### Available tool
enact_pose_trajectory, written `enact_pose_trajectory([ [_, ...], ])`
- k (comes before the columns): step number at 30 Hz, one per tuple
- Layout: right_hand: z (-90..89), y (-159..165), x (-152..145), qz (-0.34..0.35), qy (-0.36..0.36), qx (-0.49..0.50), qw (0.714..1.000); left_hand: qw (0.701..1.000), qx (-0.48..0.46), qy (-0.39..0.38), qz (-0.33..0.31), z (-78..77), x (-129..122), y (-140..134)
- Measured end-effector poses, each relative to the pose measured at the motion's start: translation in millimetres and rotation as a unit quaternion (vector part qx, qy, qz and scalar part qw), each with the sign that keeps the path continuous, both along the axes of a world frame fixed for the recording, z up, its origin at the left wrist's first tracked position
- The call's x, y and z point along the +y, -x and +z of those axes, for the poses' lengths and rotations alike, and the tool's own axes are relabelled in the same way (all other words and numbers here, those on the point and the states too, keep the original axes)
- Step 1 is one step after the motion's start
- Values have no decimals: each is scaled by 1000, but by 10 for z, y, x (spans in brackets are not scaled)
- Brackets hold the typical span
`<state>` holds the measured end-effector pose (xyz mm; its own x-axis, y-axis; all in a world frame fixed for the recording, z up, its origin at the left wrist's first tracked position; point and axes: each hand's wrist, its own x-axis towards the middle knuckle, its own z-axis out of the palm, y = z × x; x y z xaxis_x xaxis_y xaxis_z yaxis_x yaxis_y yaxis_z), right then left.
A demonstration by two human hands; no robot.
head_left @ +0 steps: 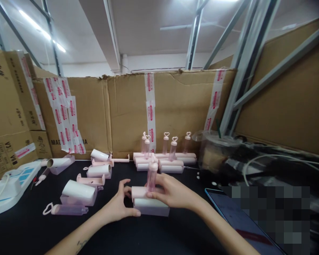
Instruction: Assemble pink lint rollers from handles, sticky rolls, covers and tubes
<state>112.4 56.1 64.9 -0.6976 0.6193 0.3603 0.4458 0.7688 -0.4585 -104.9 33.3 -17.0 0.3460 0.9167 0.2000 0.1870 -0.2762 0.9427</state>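
Note:
In front of me lies a lint roller (151,202): a white sticky roll under a pale pink cover, in a translucent lilac case. A pink see-through handle (152,177) stands upright on it, and its top ends in a pink loop. My right hand (172,191) closes round the cover and the handle's base, thumb in front. My left hand (119,203) curls about the left end, its thumb at the case's lower corner and its fingertips behind the cover. To the left lie a loose handle (69,209) with a heart-shaped loop and a white roll (79,191) in a case.
Several assembled lint rollers (171,166) with upright handles stand at the back. More rolls (99,171) and pink covers (91,181) lie to the left, beside a power strip (23,179). A phone (241,219) and a lidded cup (215,152) are at right. Cardboard (127,109) walls the back.

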Motion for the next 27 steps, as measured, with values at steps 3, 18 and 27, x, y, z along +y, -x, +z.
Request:
enact_pose_trajectory([
  [3,-141,13,30,-10,35,15,999,1000,11,1,11,11,-9,2],
  [18,-136,-35,831,-182,-72,-110,974,991,99,-48,71,-170,-8,-9],
  [27,-30,86,648,-334,-133,-112,926,965,246,-86,-35,473,-236,191],
])
